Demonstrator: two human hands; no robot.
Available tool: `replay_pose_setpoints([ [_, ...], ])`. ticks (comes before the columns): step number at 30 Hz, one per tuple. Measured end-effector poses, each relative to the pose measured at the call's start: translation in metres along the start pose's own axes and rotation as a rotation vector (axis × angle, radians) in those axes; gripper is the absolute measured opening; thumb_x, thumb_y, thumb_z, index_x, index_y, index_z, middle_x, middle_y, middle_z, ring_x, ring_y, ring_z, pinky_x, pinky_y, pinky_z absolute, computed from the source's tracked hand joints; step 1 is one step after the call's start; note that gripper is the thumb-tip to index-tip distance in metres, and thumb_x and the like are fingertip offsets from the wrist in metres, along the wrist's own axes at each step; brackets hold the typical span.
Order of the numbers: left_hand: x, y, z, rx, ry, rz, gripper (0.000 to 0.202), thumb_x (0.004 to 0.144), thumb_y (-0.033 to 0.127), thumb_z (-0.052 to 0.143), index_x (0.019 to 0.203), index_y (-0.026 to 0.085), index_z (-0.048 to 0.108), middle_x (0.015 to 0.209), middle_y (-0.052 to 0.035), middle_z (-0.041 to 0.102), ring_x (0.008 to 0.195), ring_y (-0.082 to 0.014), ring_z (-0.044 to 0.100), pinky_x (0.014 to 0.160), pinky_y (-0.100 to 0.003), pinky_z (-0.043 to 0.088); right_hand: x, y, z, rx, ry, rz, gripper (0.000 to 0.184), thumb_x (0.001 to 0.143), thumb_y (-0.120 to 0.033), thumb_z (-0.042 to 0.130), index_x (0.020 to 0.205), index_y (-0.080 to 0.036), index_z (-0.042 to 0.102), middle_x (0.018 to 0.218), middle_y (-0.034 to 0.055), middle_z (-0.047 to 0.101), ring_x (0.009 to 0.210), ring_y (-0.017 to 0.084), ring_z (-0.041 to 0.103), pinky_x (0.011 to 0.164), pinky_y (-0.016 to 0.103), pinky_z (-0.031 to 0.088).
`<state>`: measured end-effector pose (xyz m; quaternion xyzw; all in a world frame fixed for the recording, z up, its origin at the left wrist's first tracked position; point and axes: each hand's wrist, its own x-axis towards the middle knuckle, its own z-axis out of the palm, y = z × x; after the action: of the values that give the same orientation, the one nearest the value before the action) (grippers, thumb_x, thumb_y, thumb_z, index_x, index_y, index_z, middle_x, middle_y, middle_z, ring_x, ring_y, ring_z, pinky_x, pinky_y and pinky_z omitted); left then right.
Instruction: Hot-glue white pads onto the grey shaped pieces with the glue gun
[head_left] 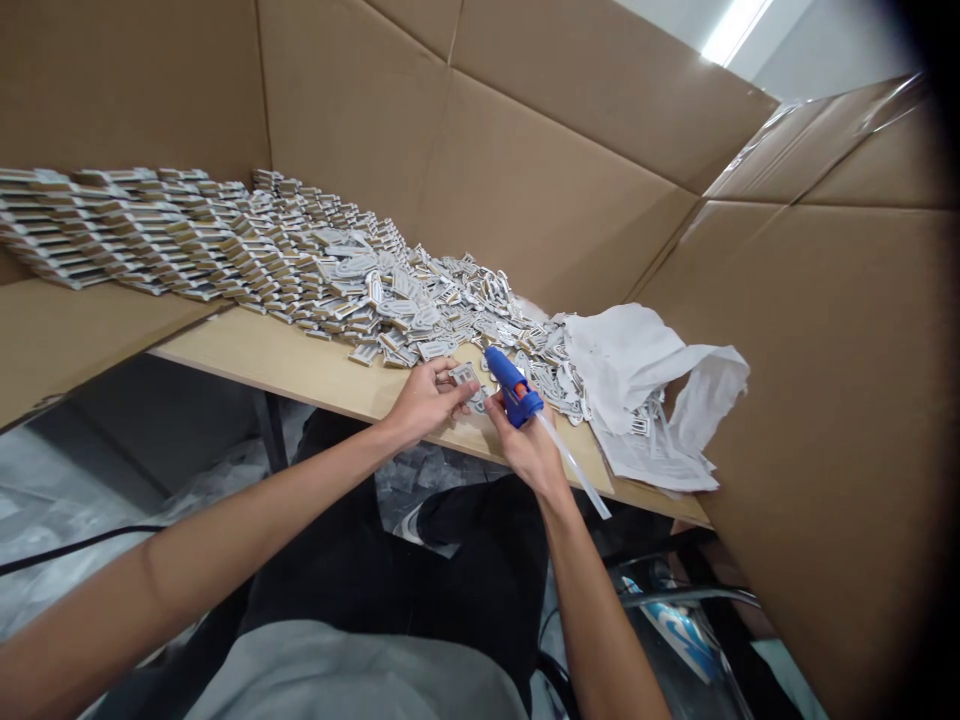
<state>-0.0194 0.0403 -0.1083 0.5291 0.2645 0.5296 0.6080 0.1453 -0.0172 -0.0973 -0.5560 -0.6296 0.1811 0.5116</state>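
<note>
My left hand [426, 400] pinches a small flat grey-white cut-out piece [465, 374] between thumb and fingers, just over the table's front edge. Close by on the right, my right hand [531, 445] is wrapped round a blue glue gun [510, 385] with an orange part in its body. A translucent glue stick [577, 468] sticks out of the gun's rear, slanting down to the right. The gun's nozzle points away and up to the left. A second small piece [480, 400] shows between the two hands; which hand bears it I cannot tell.
Stacked pieces with brown edges [150, 235] fill the table's left side. Loose grey-white pieces [420, 300] heap up in the middle. White crumpled sheeting [630, 360] lies at the right. Tall cardboard walls [540, 170] enclose the wooden table [247, 350] at the back and right.
</note>
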Motion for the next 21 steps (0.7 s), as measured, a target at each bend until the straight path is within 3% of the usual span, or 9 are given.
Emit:
replay_pose_setpoints([
  [7, 0.0004, 0.0016, -0.0008, 0.039, -0.055, 0.038, 0.037, 0.081, 0.038, 0.080, 0.102, 0.013, 0.063, 0.073, -0.0026, 0.067, 0.057, -0.0133, 0.063, 0.053, -0.023, 0.048, -0.0007, -0.0053, -0.0070, -0.073, 0.001, 0.060, 0.038, 0.085, -0.057, 0.069, 0.088, -0.019, 0.063, 0.077, 0.0026, 0.064, 0.069, 0.018, 0.056, 0.070, 0.031, 0.046],
  [13, -0.0003, 0.0021, -0.0003, -0.024, -0.072, 0.012, 0.047, 0.066, 0.024, 0.091, 0.103, 0.015, 0.063, 0.100, -0.0076, 0.072, 0.086, -0.0179, 0.070, 0.075, -0.027, 0.054, -0.0007, -0.0083, -0.0066, -0.070, -0.004, 0.080, 0.040, 0.085, -0.059, 0.068, 0.087, -0.020, 0.064, 0.072, 0.0025, 0.064, 0.064, 0.018, 0.055, 0.066, 0.031, 0.046],
  [21, -0.0011, 0.0038, -0.0017, 0.059, -0.066, 0.033, 0.037, 0.080, 0.047, 0.081, 0.087, 0.013, 0.068, 0.072, -0.0022, 0.065, 0.060, -0.0111, 0.056, 0.056, -0.022, 0.042, -0.0016, -0.0061, -0.0042, -0.052, 0.011, 0.055, 0.039, 0.085, -0.058, 0.068, 0.091, -0.019, 0.065, 0.084, 0.0046, 0.067, 0.076, 0.020, 0.060, 0.077, 0.033, 0.049],
])
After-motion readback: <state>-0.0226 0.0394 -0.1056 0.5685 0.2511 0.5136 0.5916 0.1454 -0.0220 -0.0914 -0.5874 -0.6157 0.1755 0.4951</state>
